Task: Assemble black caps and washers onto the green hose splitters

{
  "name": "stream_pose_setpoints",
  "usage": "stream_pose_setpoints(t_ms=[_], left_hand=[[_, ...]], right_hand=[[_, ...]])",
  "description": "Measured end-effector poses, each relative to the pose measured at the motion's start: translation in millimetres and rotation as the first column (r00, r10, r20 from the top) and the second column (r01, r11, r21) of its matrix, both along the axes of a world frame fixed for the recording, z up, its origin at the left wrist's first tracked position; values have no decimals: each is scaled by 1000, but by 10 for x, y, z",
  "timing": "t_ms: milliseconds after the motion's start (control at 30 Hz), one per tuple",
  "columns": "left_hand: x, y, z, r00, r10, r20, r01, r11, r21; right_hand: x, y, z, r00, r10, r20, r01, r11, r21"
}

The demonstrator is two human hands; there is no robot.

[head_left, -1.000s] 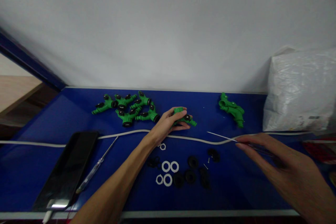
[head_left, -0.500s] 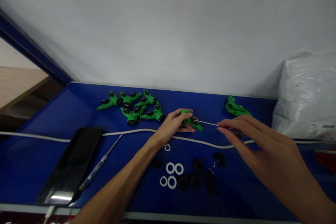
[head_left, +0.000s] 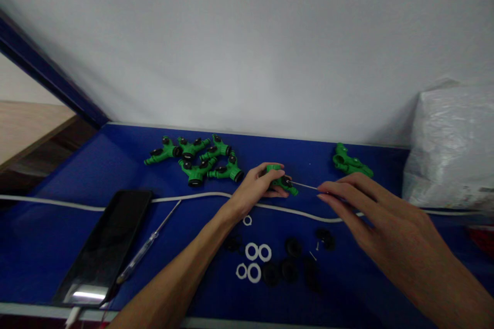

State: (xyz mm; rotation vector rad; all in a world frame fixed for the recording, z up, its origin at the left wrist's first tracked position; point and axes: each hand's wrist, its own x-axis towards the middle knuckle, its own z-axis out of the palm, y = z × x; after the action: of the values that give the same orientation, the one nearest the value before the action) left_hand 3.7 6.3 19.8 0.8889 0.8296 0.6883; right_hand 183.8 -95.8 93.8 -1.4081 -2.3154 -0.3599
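Observation:
My left hand (head_left: 257, 183) is closed around a green Y-shaped hose connector (head_left: 275, 181) with a black valve knob, just above the blue table. Between the thumb and fingers of my right hand (head_left: 370, 205) is a screwdriver (head_left: 304, 185), its thin metal shaft pointing left. The tip meets the black knob on the connector; the screw under it is too small to make out. Most of the screwdriver's handle is hidden in my palm. Below my hands lie white rings (head_left: 251, 251), black round parts (head_left: 289, 269) and small screws (head_left: 313, 255).
Several finished-looking green connectors (head_left: 196, 170) sit at the back left. More green pieces (head_left: 351, 162) lie at the back right beside a plastic-wrapped package (head_left: 451, 149). A white cable (head_left: 204, 195) crosses the table (head_left: 173, 288). A phone (head_left: 108, 247) and a second screwdriver (head_left: 144, 248) rest at left.
The whole view has shifted slightly, so things appear a little lower. Both hands keep their grips, and the screwdriver tip stays at the knob.

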Motion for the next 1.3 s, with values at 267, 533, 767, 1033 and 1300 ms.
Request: stream_pose_setpoints(t_ms=[267,533,767,1033,1300], left_hand=[[12,13,-57,997,69,-40,-69,998,-1],[10,1,-44,994,99,-34,-99,995,20],[1,41,-135,995,96,-12,-96,995,23],[-20,135,-198,992,103,68,-92,983,-157],[-9,138,-242,984,136,114,-124,986,-109]], right_hand=[[-71,136,96,957,71,279,-74,997,0],[-95,196,93,932,4,362,-29,998,64],[-59,169,36,934,12,356,-41,996,74],[-25,122,-83,970,-29,241,13,998,66],[-65,126,-155,962,-74,264,68,997,31]])
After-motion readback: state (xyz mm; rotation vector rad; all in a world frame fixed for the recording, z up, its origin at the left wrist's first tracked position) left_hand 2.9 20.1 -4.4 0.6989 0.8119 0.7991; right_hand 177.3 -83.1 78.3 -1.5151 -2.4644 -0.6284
